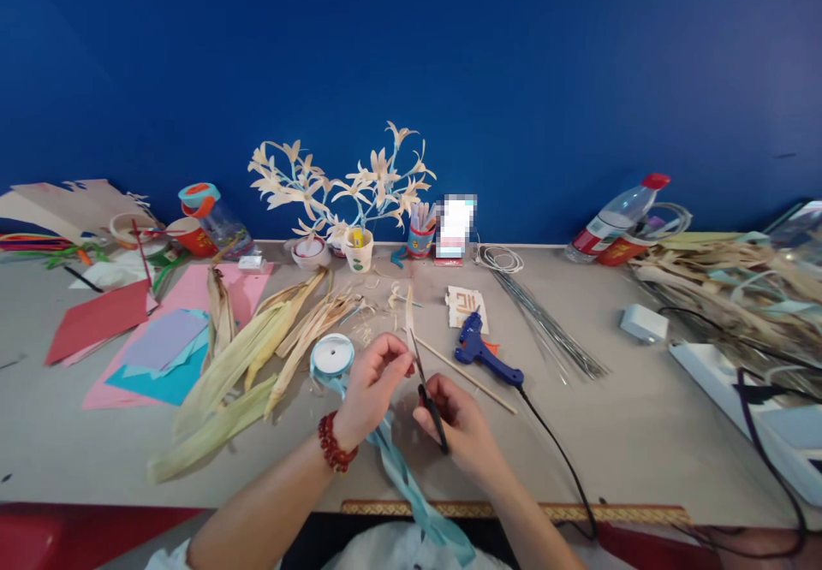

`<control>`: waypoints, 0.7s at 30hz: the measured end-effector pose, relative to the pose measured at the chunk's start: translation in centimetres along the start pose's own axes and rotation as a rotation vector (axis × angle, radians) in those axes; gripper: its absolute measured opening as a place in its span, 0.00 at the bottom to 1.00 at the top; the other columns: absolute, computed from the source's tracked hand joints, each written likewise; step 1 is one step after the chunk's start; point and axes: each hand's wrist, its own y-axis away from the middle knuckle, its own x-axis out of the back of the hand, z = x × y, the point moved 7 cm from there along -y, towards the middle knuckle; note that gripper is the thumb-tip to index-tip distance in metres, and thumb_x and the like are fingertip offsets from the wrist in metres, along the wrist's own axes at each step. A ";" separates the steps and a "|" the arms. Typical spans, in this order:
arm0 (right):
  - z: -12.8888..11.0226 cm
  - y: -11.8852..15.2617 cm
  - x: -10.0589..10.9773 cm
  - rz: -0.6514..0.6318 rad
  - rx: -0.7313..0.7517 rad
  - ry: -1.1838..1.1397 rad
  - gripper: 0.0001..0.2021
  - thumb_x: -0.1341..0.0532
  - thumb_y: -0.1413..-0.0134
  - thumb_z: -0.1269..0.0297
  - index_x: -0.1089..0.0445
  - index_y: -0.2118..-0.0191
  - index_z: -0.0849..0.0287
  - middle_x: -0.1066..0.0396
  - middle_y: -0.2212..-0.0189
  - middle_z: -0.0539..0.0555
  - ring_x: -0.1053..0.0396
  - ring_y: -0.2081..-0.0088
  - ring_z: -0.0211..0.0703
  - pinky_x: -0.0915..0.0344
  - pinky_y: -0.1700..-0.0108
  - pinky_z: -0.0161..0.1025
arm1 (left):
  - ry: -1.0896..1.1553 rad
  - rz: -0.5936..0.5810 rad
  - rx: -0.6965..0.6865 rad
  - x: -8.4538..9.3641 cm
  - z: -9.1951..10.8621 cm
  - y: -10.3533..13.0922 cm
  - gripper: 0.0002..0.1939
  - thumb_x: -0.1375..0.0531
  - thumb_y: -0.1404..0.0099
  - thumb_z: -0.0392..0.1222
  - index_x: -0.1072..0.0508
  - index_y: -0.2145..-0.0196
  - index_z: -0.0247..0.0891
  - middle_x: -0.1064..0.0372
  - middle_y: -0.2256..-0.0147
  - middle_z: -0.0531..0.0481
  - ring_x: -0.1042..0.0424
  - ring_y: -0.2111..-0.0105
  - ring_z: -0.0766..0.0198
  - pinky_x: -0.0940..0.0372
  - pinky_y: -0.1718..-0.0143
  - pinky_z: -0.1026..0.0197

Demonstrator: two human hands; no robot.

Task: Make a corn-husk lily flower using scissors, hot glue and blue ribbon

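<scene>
My left hand (pixel 369 386), with a red bead bracelet at the wrist, pinches a narrow pale strip of corn husk (pixel 409 306) that points up and away. Black-handled scissors (pixel 431 414) are gripped in my right hand (pixel 457 423). Their blades reach up beside the strip, close to my left fingertips; whether they touch it I cannot tell. A roll of light blue ribbon (pixel 332 354) lies just left of my left hand. Its loose blue length (pixel 404 476) runs under my wrist and over the table's front edge to my lap.
Corn husks (pixel 241 365) and coloured paper (pixel 157 386) cover the left. Husk flowers (pixel 378 168) stand in cups at the back. Right of my hands lie a wooden stick (pixel 468 375), a blue glue gun (pixel 481 352) with a trailing cord, wires (pixel 552 326) and a power strip (pixel 748 407).
</scene>
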 end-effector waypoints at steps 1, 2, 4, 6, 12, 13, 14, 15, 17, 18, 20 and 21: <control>0.0 0.0 0.0 0.000 0.001 0.007 0.25 0.33 0.58 0.41 0.44 0.72 0.56 0.46 0.79 0.44 0.50 0.77 0.34 0.52 0.76 0.33 | -0.001 0.003 0.000 0.0 0.0 0.0 0.08 0.44 0.34 0.43 0.33 0.69 0.37 0.35 0.73 0.52 0.34 0.71 0.65 0.39 0.66 0.63; 0.1 0.0 0.0 -0.003 -0.001 0.010 0.25 0.33 0.57 0.41 0.44 0.72 0.56 0.46 0.79 0.44 0.50 0.77 0.34 0.52 0.76 0.33 | 0.001 0.003 0.001 0.0 0.0 0.0 0.08 0.44 0.34 0.43 0.33 0.69 0.37 0.35 0.73 0.52 0.34 0.71 0.65 0.39 0.66 0.63; 0.2 -0.1 0.0 -0.009 -0.007 0.011 0.25 0.34 0.57 0.42 0.44 0.72 0.56 0.47 0.80 0.43 0.50 0.78 0.34 0.53 0.76 0.32 | 0.007 -0.001 0.003 0.0 -0.1 0.0 0.08 0.44 0.34 0.44 0.33 0.69 0.37 0.35 0.73 0.52 0.35 0.71 0.65 0.39 0.66 0.63; 0.3 -0.1 0.0 -0.007 -0.009 0.012 0.25 0.33 0.57 0.42 0.44 0.72 0.56 0.46 0.80 0.43 0.50 0.78 0.33 0.53 0.76 0.32 | 0.012 -0.002 0.006 -0.1 -0.1 0.0 0.09 0.43 0.34 0.44 0.33 0.69 0.37 0.35 0.73 0.52 0.35 0.71 0.65 0.39 0.66 0.63; 0.6 -0.1 -0.1 -0.014 -0.033 -0.021 0.25 0.33 0.57 0.42 0.45 0.73 0.55 0.45 0.81 0.43 0.48 0.79 0.33 0.52 0.77 0.32 | 0.045 -0.005 0.013 -0.1 -0.2 0.0 0.09 0.43 0.35 0.44 0.33 0.70 0.37 0.35 0.73 0.52 0.35 0.71 0.65 0.39 0.66 0.63; 0.6 -0.1 -0.1 -0.017 -0.035 -0.023 0.25 0.33 0.57 0.42 0.45 0.73 0.55 0.45 0.82 0.43 0.48 0.80 0.33 0.52 0.77 0.32 | 0.050 -0.006 0.012 -0.1 -0.2 0.0 0.09 0.43 0.35 0.44 0.33 0.70 0.37 0.35 0.73 0.52 0.35 0.71 0.65 0.39 0.66 0.63; 0.6 -0.1 -0.1 -0.018 -0.038 -0.024 0.25 0.33 0.57 0.42 0.45 0.73 0.55 0.45 0.82 0.43 0.48 0.80 0.33 0.52 0.77 0.32 | 0.054 -0.006 0.011 -0.1 -0.1 0.0 0.09 0.43 0.35 0.44 0.33 0.70 0.37 0.35 0.73 0.52 0.35 0.71 0.65 0.39 0.66 0.63; 0.6 0.0 -0.1 -0.019 -0.042 -0.024 0.25 0.33 0.57 0.42 0.45 0.73 0.55 0.45 0.82 0.43 0.48 0.80 0.33 0.52 0.78 0.32 | 0.057 -0.007 0.009 -0.1 -0.1 0.0 0.08 0.43 0.35 0.43 0.33 0.70 0.37 0.35 0.74 0.52 0.35 0.71 0.66 0.39 0.66 0.63; 0.5 0.0 0.0 -0.022 -0.046 -0.027 0.25 0.33 0.58 0.41 0.45 0.73 0.55 0.45 0.81 0.43 0.47 0.80 0.33 0.52 0.77 0.32 | 0.059 -0.007 0.005 -0.1 0.1 0.0 0.08 0.43 0.35 0.43 0.33 0.70 0.37 0.35 0.74 0.52 0.35 0.71 0.66 0.39 0.66 0.63; 0.4 0.1 0.0 -0.025 -0.043 -0.031 0.25 0.33 0.58 0.41 0.45 0.73 0.55 0.45 0.81 0.43 0.47 0.79 0.33 0.51 0.77 0.32 | 0.056 -0.008 0.005 -0.2 0.1 0.0 0.08 0.43 0.35 0.43 0.33 0.70 0.37 0.35 0.74 0.52 0.35 0.71 0.66 0.39 0.66 0.63; 0.2 0.1 -0.1 -0.031 -0.031 -0.039 0.25 0.34 0.58 0.40 0.44 0.72 0.56 0.45 0.80 0.43 0.47 0.78 0.34 0.50 0.76 0.32 | 0.049 -0.006 0.007 -0.2 0.1 0.1 0.09 0.43 0.35 0.43 0.33 0.70 0.37 0.35 0.74 0.52 0.35 0.71 0.65 0.39 0.66 0.62; 0.1 0.1 -0.1 -0.033 -0.025 -0.043 0.25 0.34 0.58 0.40 0.44 0.72 0.56 0.45 0.80 0.43 0.47 0.78 0.34 0.50 0.76 0.33 | 0.046 -0.005 0.010 -0.2 0.1 0.1 0.09 0.43 0.35 0.44 0.33 0.70 0.37 0.35 0.74 0.52 0.35 0.71 0.65 0.39 0.66 0.62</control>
